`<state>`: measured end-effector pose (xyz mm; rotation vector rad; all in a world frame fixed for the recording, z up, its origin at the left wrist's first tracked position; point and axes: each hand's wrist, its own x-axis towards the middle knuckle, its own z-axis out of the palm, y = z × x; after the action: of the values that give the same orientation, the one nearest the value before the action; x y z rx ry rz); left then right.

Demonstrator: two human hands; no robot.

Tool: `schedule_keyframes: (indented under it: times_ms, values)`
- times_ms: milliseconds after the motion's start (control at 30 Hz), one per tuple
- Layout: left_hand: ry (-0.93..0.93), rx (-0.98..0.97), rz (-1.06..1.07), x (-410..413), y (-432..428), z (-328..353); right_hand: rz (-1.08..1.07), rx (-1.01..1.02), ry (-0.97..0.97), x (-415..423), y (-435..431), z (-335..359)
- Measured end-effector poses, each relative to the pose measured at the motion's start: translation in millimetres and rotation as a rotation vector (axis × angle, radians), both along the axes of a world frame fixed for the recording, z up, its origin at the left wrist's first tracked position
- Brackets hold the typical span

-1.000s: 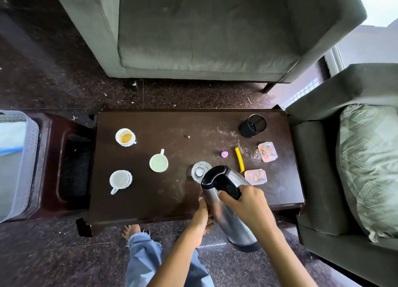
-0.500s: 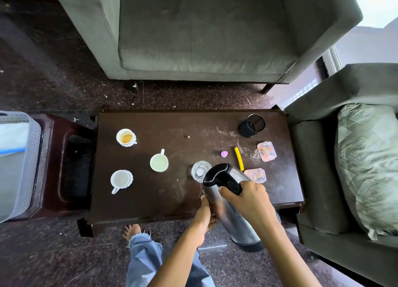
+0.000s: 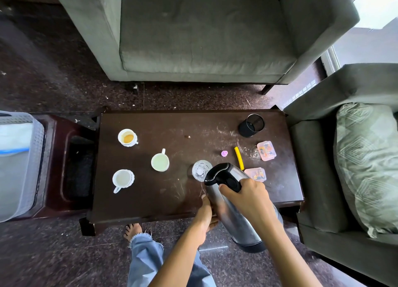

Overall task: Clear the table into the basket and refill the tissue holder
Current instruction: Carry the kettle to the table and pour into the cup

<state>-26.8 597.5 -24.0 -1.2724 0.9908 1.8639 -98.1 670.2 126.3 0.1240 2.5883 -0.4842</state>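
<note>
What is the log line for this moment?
right hand grips thermos handle | left hand holds thermos body | thermos tilted over table edge

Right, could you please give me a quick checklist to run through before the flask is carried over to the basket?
1. Right hand grips the flask handle: ok.
2. Left hand holds the flask's body: ok.
3. Flask lid closed: cannot tell.
4. Flask clear of the glass: cannot tell.
5. Basket has free room: ok.
6. Table between flask and basket free of cups: not ok, the green cup stands there.
</note>
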Motion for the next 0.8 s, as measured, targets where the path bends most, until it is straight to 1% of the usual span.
schedule_keyframes:
  times_ms: [500,800]
  values:
    - [-0.003,-0.019,-0.051,6.4,-1.0,-1.0,-0.025,0.019,0.005,1.3,-1.6,2.9]
    - [0.005,-0.035,-0.064,8.7,-2.4,1.4,0.008,0.040,0.017,0.9,-5.5,0.1]
